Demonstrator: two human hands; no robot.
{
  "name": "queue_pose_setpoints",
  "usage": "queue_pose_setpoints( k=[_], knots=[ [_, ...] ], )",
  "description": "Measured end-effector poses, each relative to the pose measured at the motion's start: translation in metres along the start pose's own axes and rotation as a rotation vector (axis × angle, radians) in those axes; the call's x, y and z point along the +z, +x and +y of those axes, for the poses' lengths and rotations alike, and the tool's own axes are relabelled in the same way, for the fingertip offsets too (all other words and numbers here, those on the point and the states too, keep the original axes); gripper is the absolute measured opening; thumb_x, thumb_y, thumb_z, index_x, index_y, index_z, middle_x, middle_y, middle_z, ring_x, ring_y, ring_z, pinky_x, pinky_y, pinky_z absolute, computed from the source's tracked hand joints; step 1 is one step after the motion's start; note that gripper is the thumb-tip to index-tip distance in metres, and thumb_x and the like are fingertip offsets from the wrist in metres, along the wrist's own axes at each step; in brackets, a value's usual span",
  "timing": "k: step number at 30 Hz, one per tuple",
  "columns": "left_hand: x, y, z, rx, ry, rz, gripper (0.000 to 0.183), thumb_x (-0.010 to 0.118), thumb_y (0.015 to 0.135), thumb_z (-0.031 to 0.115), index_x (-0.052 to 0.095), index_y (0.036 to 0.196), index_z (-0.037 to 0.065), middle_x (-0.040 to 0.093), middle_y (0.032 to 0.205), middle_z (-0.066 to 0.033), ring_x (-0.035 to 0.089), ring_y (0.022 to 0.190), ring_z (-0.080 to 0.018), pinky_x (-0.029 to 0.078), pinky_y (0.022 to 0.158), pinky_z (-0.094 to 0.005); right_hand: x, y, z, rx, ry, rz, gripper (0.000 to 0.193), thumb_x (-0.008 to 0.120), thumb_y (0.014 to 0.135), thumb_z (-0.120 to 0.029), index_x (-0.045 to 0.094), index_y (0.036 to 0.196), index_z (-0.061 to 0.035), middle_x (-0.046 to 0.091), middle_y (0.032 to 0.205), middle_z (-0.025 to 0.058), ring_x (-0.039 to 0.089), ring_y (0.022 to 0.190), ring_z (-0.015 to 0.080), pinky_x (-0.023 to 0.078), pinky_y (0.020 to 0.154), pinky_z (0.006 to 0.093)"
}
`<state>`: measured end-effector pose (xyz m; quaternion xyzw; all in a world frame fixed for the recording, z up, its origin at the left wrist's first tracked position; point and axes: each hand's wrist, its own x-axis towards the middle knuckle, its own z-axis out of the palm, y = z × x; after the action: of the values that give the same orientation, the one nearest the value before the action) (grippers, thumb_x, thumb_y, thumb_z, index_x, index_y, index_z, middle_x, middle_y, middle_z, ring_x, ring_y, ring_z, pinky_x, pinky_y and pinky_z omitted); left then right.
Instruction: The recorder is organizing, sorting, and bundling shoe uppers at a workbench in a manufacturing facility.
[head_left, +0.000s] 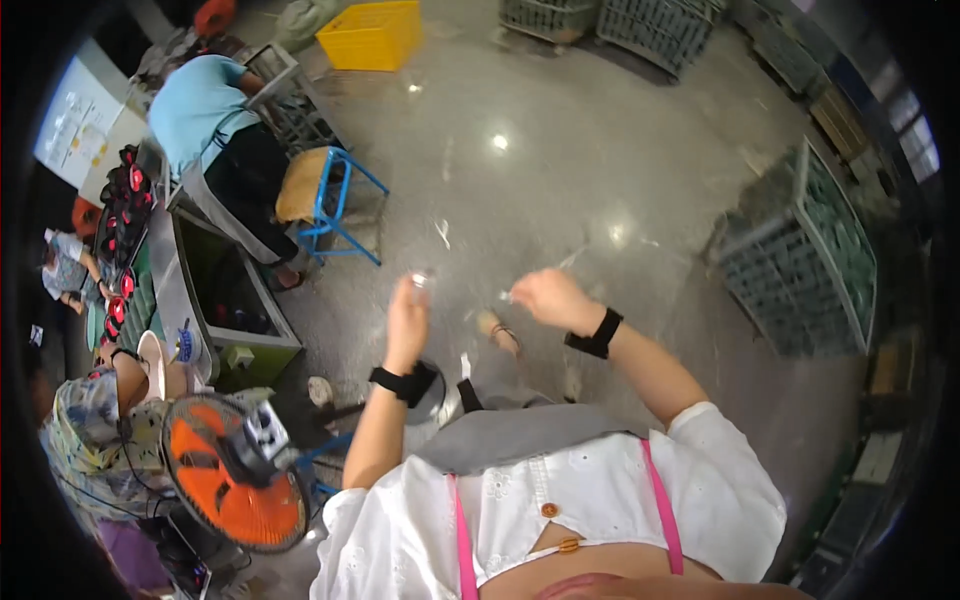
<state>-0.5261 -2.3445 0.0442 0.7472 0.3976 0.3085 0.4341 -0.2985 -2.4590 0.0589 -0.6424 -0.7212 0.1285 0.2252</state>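
Note:
Held up in front of me, my left hand (405,325) is closed on a small shiny, pale thing (421,279) at its fingertips; the kind cannot be made out. To its right, level with it, my right hand (553,299) pinches a small whitish piece (506,296), too small to name. The two hands are apart, above the floor. Each wrist wears a black band, the left band (404,383) and the right band (594,334). A grey apron (530,437) with pink straps lies over my white top.
An orange fan (235,472) stands close at my left. Beyond it are a metal-edged worktable (180,290) with red and black parts, a blue-framed stool (335,200) and a bending person (205,115). A grey crate (800,265) stands right, a yellow crate (372,36) far ahead.

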Motion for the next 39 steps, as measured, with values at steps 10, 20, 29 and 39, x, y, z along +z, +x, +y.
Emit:
queue_pose_setpoints(
  k=[10,20,29,39],
  knots=[
    [0.036,0.259,-0.027,-0.078,-0.132,-0.495,0.026,0.051,0.088,0.025,0.060,0.079,0.002,0.053,0.059,-0.0007,0.047,0.057,-0.0056,0.039,0.053,-0.0222,-0.078,0.225,0.145,0.401,0.873,-0.354,0.014,0.051,0.074,-0.004,0.062,0.083,-0.0033,0.059,0.072,0.0121,0.057,0.059,0.0286,0.047,0.056,0.0351],
    [0.052,0.574,-0.032,-0.124,-0.434,-0.882,0.024,0.044,0.091,0.020,0.056,0.080,0.002,0.056,0.068,-0.0020,0.052,0.061,-0.0097,0.042,0.054,-0.0230,-0.045,0.487,0.339,0.581,1.096,0.231,0.027,0.053,0.088,-0.023,0.057,0.109,-0.0068,0.057,0.073,0.0022,0.052,0.063,0.0124,0.042,0.055,0.0256],
    [-0.030,0.767,-0.112,-0.422,-1.068,-0.245,0.057,0.046,0.090,0.015,0.018,0.138,0.004,0.046,0.063,-0.0010,0.041,0.052,-0.0073,0.032,0.047,-0.0190,-0.033,0.775,0.397,0.030,0.880,-0.579,0.028,0.061,0.082,-0.026,0.062,0.068,-0.0020,0.054,0.061,0.0059,0.052,0.053,0.0143,0.040,0.047,0.0315],
    [-0.082,0.989,-0.260,-0.279,-0.574,-0.360,0.072,0.040,0.078,-0.010,0.024,0.139,0.025,0.056,0.082,-0.0045,0.053,0.068,-0.0148,0.045,0.062,-0.0262,0.008,1.066,0.439,-0.098,0.826,-0.788,0.015,0.061,0.081,-0.015,0.067,0.080,-0.0010,0.063,0.069,0.0017,0.053,0.061,0.0080,0.043,0.055,0.0239]
  ],
)
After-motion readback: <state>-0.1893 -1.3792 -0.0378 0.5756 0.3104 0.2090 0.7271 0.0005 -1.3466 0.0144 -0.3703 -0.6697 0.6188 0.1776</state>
